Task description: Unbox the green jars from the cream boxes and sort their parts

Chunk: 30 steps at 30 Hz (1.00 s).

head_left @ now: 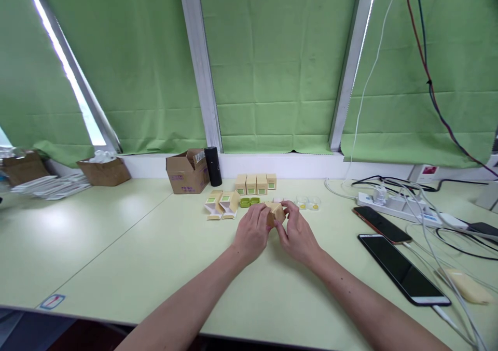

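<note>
My left hand (pixel 252 232) and my right hand (pixel 298 233) meet at the middle of the table, fingers closed around one small tan carton (pixel 277 212). Behind them lie two green round lids (pixel 249 201). Left of those are two opened tan cartons with green labels (pixel 221 204), lying with flaps out. Further back stands a row of several closed tan cartons (pixel 255 183). To the right of my hands lie clear plastic pieces with yellow spots (pixel 307 202).
A brown cardboard box (pixel 187 172) and a black cylinder (pixel 213 166) stand at the back. Two phones (pixel 402 268) lie at right beside a power strip (pixel 400 205) with tangled cables. More boxes and flat packets (pixel 50 185) sit far left. Green curtains hang behind.
</note>
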Each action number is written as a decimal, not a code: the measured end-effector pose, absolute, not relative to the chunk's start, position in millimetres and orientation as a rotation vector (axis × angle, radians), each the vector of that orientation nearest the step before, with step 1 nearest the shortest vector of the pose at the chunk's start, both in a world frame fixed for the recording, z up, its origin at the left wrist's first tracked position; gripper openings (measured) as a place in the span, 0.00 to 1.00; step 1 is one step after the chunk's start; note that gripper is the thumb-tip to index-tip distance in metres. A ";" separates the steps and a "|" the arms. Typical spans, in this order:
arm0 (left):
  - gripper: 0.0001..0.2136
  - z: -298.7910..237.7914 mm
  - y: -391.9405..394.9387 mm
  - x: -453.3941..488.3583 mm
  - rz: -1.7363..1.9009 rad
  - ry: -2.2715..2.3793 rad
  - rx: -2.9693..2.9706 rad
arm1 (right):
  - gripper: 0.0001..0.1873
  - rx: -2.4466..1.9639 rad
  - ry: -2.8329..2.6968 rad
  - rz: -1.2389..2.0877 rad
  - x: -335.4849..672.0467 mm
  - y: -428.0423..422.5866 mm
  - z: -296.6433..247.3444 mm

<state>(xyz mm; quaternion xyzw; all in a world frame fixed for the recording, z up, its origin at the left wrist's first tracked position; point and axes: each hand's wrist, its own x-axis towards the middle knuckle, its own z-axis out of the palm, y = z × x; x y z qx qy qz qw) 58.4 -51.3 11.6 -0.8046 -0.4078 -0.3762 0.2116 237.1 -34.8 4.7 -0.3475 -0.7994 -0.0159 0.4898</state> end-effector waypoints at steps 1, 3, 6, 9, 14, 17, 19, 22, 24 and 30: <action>0.21 12.1 -51.8 58.8 -1.048 -1.133 -2.243 | 0.25 -0.845 -1.944 -0.044 236.5 -34.9 3.9; 0.21 12.9 -52.9 59.5 -1.052 -1.134 -2.271 | 0.23 -0.848 -1.937 -0.031 235.7 -34.3 2.3; 0.22 13.0 -54.0 60.0 -1.057 -1.159 -2.318 | 0.20 -0.853 -1.920 0.041 236.8 -32.4 1.6; 0.24 11.6 -53.2 58.4 -1.095 -1.228 -2.355 | 0.18 -0.857 -1.870 0.196 240.3 -31.1 4.1; 0.27 8.8 -50.6 54.3 -1.222 -1.309 -2.420 | 0.18 -0.895 -1.671 0.393 246.6 -25.8 7.9; 0.26 9.0 -51.1 54.3 -1.220 -1.292 -2.471 | 0.18 -0.874 -1.574 0.326 251.8 -19.9 9.7; 0.23 10.0 -52.4 55.3 -1.185 -1.290 -2.513 | 0.18 -0.822 -1.561 0.179 256.3 -17.7 12.2; 0.21 11.7 -54.7 57.5 -1.134 -1.326 -2.535 | 0.19 -0.644 -1.639 -0.098 261.1 -19.7 17.6; 0.21 12.3 -55.5 58.6 -1.116 -1.345 -2.528 | 0.20 -0.501 -1.731 -0.214 260.4 -24.4 20.4; 0.30 10.7 -53.9 58.8 -1.137 -1.325 -2.518 | 0.22 -0.396 -1.971 -0.263 246.9 -37.9 20.2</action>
